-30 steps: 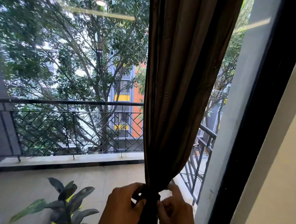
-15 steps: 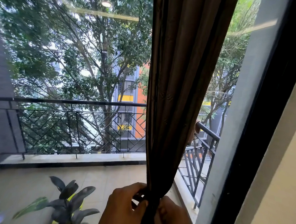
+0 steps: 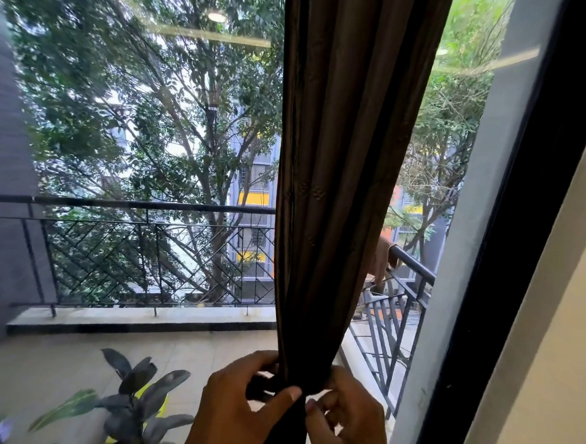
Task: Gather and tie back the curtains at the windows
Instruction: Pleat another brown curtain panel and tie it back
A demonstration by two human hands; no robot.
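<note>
A dark brown curtain (image 3: 340,156) hangs in front of the window glass, gathered into a narrow bunch near the bottom of the head view. A dark tie band (image 3: 260,389) wraps that bunch. My left hand (image 3: 235,414) grips the band on the bunch's left side, thumb pressed across the front. My right hand (image 3: 348,421) pinches the gathered fabric and band from the right. Below my hands the curtain runs out of view.
A black window frame (image 3: 522,270) and a cream wall (image 3: 569,341) stand close on the right. Behind the glass lie a tiled balcony, a black metal railing (image 3: 138,257), a potted plant (image 3: 136,404) at lower left, and trees.
Both hands stay at the gathered bunch; my right hand's fingers have shifted slightly on the band. The view has tilted a little, so the hands sit a bit higher in frame.
</note>
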